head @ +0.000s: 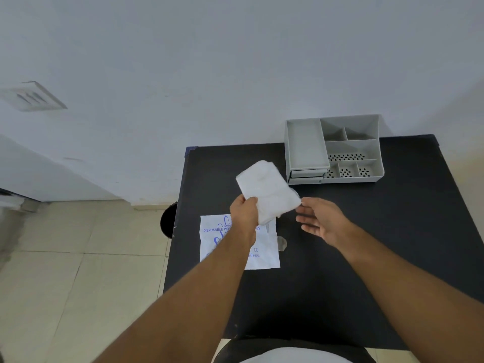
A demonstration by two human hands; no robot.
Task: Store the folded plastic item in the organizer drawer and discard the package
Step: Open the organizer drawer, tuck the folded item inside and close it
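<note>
My left hand (244,209) grips a white folded plastic item (267,191) by its lower left corner and holds it above the black table (366,231). Just to the right, my right hand (320,218) is open, palm up, with its fingertips close to the item's right corner. A flat white package (264,247) with blue print lies on the table under my left forearm. The grey organizer (334,149) stands at the table's far edge; its small drawers (306,175) at the front left look closed.
A small clear scrap of plastic (282,243) lies right of the package. A dark round bin (169,218) stands on the tiled floor by the table's left edge. A white wall is behind the table. A chair edge shows at the bottom.
</note>
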